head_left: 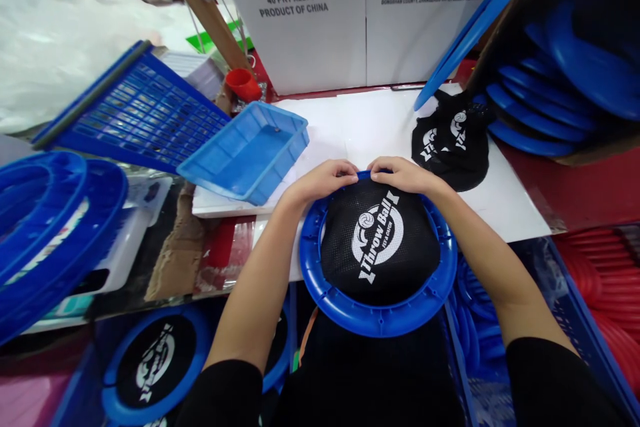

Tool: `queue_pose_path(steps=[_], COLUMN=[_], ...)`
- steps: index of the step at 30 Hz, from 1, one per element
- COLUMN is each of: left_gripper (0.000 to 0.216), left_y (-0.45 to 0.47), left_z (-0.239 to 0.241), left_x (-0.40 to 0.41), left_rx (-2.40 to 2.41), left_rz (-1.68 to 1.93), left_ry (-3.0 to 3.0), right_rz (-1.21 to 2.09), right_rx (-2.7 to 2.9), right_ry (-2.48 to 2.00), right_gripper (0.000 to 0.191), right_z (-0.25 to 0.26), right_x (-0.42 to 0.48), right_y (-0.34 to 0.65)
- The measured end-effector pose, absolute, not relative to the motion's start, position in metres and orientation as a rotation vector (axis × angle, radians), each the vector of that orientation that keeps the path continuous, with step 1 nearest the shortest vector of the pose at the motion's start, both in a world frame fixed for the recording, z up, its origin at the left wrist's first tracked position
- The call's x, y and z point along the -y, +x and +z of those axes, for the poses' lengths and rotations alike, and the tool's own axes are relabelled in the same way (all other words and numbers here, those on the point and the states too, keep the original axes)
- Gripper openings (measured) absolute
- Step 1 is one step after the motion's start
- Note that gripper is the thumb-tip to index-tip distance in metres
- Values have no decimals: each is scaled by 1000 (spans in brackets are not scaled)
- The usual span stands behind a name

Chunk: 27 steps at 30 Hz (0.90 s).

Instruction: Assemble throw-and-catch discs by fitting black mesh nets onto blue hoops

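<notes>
A blue plastic ring (380,317) lies at the near edge of the white table top (370,127), with a black mesh cloth (380,240) printed "Throw Ball" laid over its middle. My left hand (323,180) and my right hand (403,173) sit side by side at the ring's far edge. Both have fingers curled down, pinching the edge of the mesh against the ring.
A pile of black mesh cloths (453,140) lies at the right. Blue rings (545,100) are stacked in a box beyond it. A blue tray (247,153) and blue crate (135,110) stand left. Finished discs (153,363) lie below. White cartons (360,13) stand behind. Red rings (605,280) lie at right.
</notes>
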State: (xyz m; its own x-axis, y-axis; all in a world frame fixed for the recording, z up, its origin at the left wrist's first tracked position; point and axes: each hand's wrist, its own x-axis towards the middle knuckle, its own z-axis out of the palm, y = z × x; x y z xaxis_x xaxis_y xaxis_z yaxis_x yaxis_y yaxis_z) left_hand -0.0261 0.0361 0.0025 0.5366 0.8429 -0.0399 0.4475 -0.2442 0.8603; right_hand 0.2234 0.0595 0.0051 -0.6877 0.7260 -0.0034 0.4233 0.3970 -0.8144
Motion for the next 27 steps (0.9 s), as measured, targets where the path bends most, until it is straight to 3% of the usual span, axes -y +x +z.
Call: queue_pose_path(steps=[14, 22, 27], left_gripper=[17, 15, 10], left_y=[-27, -12, -1], left_z=[6, 7, 6], left_x=[-27, -14, -8], left_rx=[-1106, -1116, -1142], left_rz=[527, 668, 694], left_ry=[2165, 2235, 2286], right_rz=[1003, 1220, 1188], right_rx=[2345, 2240, 2256], right_ry=[-937, -887, -903], right_gripper=[14, 15, 14], right_z=[3, 0, 1], right_x=[-49, -55, -53], right_y=[218, 223, 221])
